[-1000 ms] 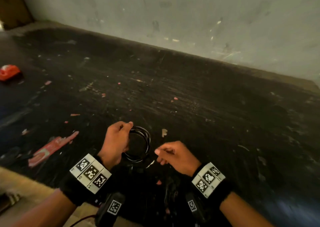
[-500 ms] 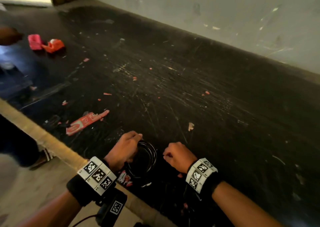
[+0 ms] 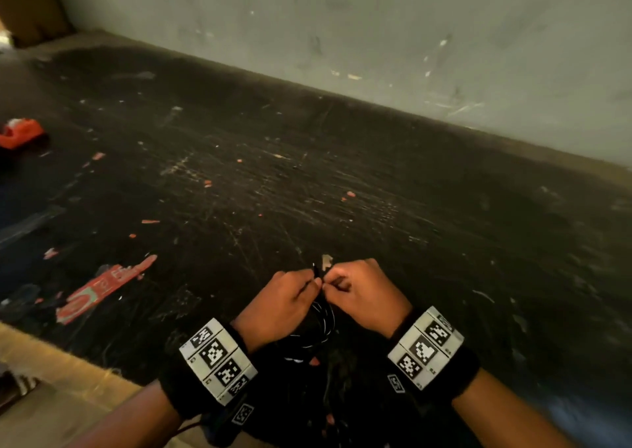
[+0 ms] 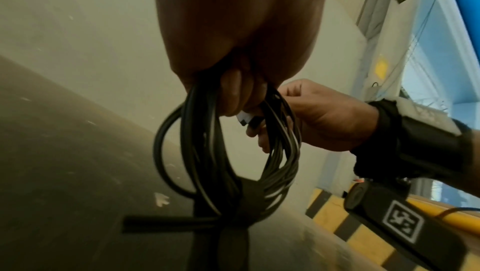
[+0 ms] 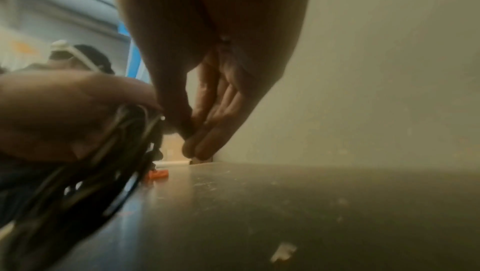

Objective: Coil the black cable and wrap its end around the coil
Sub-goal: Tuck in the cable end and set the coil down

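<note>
The black cable (image 3: 321, 321) is gathered into a coil that hangs between my two hands above the dark table (image 3: 342, 180). My left hand (image 3: 307, 285) grips the top of the coil (image 4: 221, 152), fingers curled round the loops. My right hand (image 3: 330, 283) meets it fingertip to fingertip and pinches the cable's end, a small black and white plug (image 4: 249, 120), at the top of the coil. A short black tip (image 3: 315, 269) sticks up between the hands. In the right wrist view my right fingers (image 5: 202, 131) are pressed together next to the coil (image 5: 91, 172).
A grey wall (image 3: 376, 37) runs along the table's far side. A red wrapper (image 3: 102, 286), an orange object (image 3: 20, 132) and small scraps (image 3: 326, 261) lie on the table. The table's near-left edge (image 3: 68, 362) is tan. A yellow and black striped barrier (image 4: 363, 234) shows in the left wrist view.
My right hand has moved left to meet my left hand and taken hold of the cable's end. The coil, first an open ring facing the camera, now hangs edge-on.
</note>
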Motion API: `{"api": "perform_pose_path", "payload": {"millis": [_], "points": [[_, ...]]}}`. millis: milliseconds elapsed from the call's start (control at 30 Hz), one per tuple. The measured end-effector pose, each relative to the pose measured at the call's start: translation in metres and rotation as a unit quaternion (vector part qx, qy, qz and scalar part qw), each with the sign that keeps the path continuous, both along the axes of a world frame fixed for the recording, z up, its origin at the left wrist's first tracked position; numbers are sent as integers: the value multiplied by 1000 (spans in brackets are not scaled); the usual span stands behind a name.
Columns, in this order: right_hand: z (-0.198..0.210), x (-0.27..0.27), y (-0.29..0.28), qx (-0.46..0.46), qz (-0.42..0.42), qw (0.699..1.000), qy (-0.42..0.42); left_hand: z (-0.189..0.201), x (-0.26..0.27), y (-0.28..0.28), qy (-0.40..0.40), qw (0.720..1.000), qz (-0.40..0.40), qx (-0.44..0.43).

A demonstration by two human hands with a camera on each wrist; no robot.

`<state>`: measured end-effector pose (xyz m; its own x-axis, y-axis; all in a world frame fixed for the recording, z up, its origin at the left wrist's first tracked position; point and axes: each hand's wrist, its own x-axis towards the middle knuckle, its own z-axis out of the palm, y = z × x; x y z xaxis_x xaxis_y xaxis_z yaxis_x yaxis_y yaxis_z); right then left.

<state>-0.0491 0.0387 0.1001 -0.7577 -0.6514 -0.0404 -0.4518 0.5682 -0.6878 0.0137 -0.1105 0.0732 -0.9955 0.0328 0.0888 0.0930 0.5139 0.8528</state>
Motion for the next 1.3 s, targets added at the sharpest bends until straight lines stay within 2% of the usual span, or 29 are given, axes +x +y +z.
{"api": "perform_pose_path", "payload": {"millis": [100, 233, 367, 533, 667, 767, 833, 933, 1067, 1200, 1300], "points": [[10, 3, 10, -4, -74, 996, 43, 5, -7, 15, 41, 999, -11, -27], [13, -3, 11, -82, -232, 969, -22, 6, -12, 34, 100, 994, 15, -40], [16, -8, 11, -136, -310, 938, -69, 10, -19, 42, 145, 989, 39, -15], [23, -9, 3, -196, -348, 909, -123, 19, -20, 41, 178, 983, 49, -7], [30, -9, 5, -256, -315, 894, -189, 24, -24, 36, 149, 984, 66, 71], [36, -7, 8, -236, -271, 920, -160, 31, -24, 34, 120, 981, 64, 136], [41, -6, 8, -225, -270, 924, -152, 35, -23, 37, 106, 978, 62, 166], [43, -7, 7, -254, -288, 905, -185, 39, -25, 40, 60, 963, 88, 248], [48, -9, 12, -282, -292, 892, -197, 46, -24, 43, 47, 959, 95, 263], [61, -8, 31, -297, -167, 910, -237, 64, -24, 38, -44, 926, 84, 365], [67, -7, 43, -324, -88, 912, -234, 71, -28, 31, -71, 932, 58, 351]]}}
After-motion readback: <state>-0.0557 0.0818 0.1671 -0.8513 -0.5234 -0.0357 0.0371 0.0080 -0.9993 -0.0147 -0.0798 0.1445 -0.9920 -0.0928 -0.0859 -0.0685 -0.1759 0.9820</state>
